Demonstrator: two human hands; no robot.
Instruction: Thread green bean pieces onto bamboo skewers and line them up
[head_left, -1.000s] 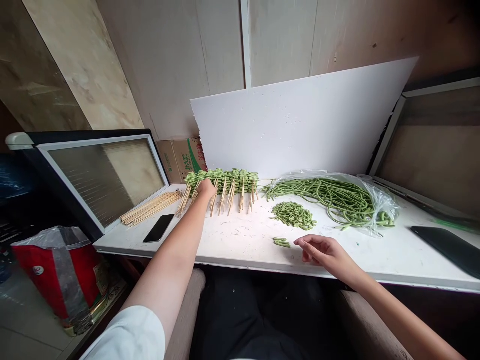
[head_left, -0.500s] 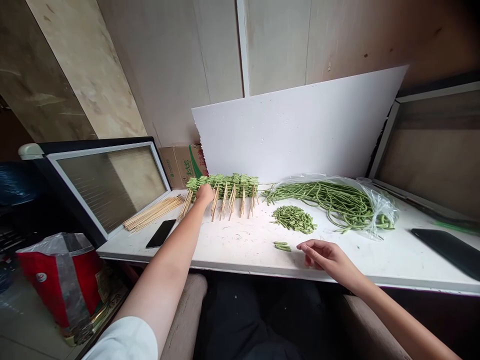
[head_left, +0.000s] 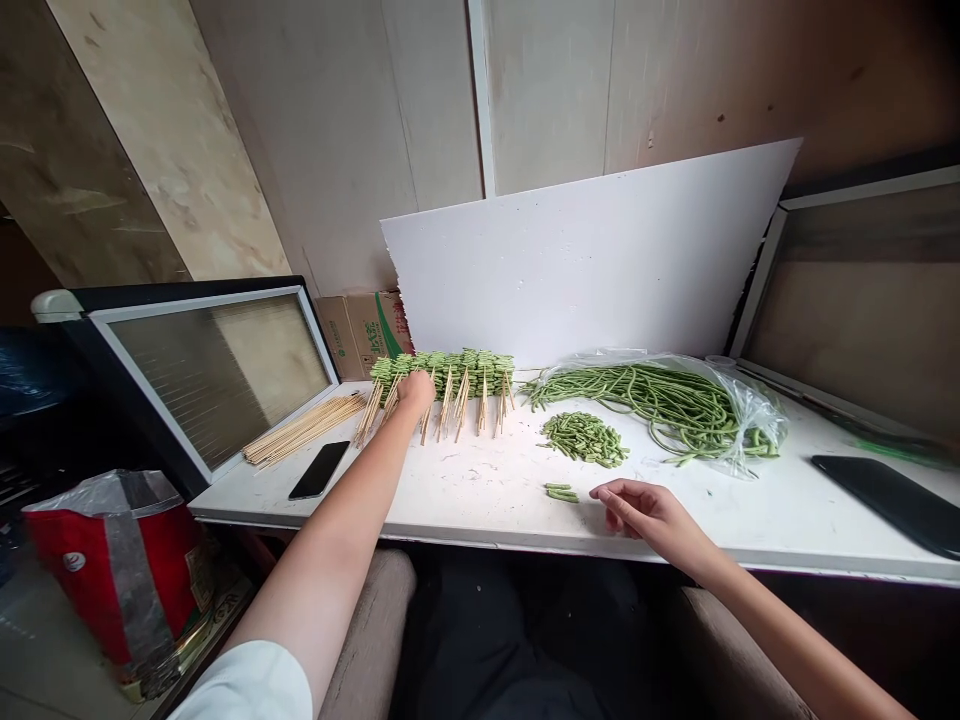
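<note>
Bearing everything: white table (head_left: 487,500), under both the left hand (head_left: 415,395) and the right hand (head_left: 651,513).
Standing beyond the left fingers: white foam board (head_left: 585,260), propped against the wall and rising behind the table.
Sitting left of the left fingers: glass-topped freezer (head_left: 210,380), with a cardboard carton (head_left: 360,335) just behind the fingers' side of it and a red bag (head_left: 97,560) on the floor below.
Lying right of the left fingers: clear plastic bag (head_left: 757,420) around long beans (head_left: 637,395), above and beyond the right fingers.
Resting far right of the right fingers: black slab (head_left: 885,503), on the table.
Lining up under the left fingers: skewered beans (head_left: 457,368), a row of cut green pieces with skewer ends pointing toward the person.
Curling left fingers: closed over the row's left end; whether they grip a skewer cannot be told.
Hanging right fingers: loosely open, gripping nothing, just above the table.
Scattering near the right fingers: cut beans (head_left: 583,438) in a pile beyond them, and a few bean pieces (head_left: 562,492) just to their left.
Flanking the left fingers: bare skewers (head_left: 304,428) and a phone (head_left: 319,470), both to their left.
</note>
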